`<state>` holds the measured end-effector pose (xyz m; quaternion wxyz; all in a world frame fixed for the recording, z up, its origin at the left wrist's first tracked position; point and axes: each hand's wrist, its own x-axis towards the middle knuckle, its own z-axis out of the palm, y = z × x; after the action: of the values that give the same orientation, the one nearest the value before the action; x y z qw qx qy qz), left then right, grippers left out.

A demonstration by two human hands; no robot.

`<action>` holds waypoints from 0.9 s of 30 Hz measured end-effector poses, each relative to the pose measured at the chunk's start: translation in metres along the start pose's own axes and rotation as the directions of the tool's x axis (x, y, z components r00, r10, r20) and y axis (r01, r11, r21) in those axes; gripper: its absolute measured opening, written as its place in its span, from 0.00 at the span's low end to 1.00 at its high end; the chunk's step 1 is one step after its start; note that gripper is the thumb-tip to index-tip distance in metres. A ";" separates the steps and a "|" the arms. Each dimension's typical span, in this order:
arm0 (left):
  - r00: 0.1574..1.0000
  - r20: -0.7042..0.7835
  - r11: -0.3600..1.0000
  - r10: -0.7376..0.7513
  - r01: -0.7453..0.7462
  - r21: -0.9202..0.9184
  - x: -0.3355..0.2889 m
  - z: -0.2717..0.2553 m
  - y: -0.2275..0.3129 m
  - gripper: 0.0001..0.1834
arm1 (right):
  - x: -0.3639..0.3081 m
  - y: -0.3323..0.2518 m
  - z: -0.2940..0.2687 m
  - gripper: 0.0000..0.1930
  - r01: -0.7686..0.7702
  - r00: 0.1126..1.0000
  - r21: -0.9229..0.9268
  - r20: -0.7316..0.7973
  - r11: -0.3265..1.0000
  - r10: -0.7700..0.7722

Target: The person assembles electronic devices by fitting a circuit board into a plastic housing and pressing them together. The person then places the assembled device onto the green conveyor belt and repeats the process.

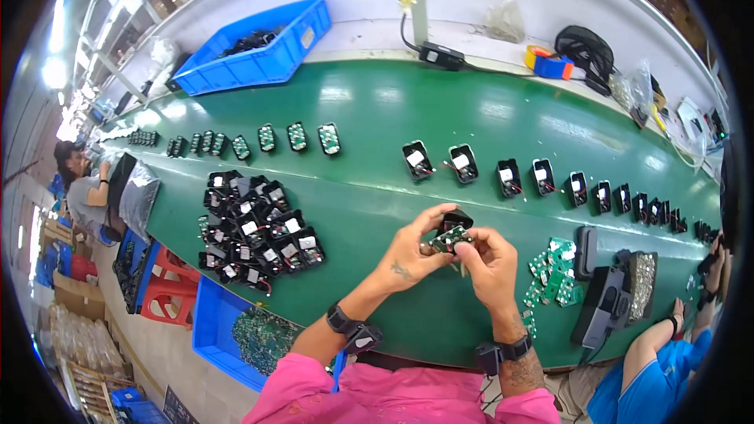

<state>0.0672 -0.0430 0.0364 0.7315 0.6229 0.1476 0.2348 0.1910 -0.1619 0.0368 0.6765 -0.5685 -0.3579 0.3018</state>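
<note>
In front of me, over the green bench (377, 267), my left hand (410, 255) is wrapped round a small black plastic housing (459, 218). A green circuit board (448, 239) with small white and dark parts lies at the housing's open side. The thumb and fingers of my right hand (488, 268) are closed on the board. Whether the board sits inside the housing or just against it, I cannot tell. Nearest to my right hand lies a loose pile of green circuit boards (558, 271). Left of my left hand is a cluster of black housings (255, 228) with white blocks and wires.
Rows of housings (416, 159) with red wires and board-fitted housings (328, 140) line the bench. A blue crate (259, 63) stands at the back left; a blue bin of boards (212, 330) is below. A black device (601, 306) lies right. Co-workers sit left (86, 192) and right (652, 369).
</note>
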 end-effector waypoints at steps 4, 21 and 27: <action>0.997 0.007 0.975 0.078 -0.078 0.210 -0.010 -0.017 -0.006 0.40 | 0.001 0.003 0.016 0.07 -0.141 0.981 -0.023 0.128 0.990 0.142; 0.970 0.214 0.920 -0.114 0.184 -0.346 -0.015 -0.007 0.013 0.42 | 0.009 -0.025 -0.035 0.17 -0.030 0.953 -0.272 0.283 0.962 0.110; 0.984 0.110 0.944 -0.137 0.164 -0.288 -0.016 -0.001 0.003 0.34 | 0.013 -0.020 -0.039 0.15 -0.190 0.917 -0.199 0.313 0.961 0.246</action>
<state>0.0532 -0.0504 0.0384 0.8381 0.5031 0.1252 0.1698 0.2305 -0.1763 0.0541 0.5187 -0.5991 -0.4253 0.4372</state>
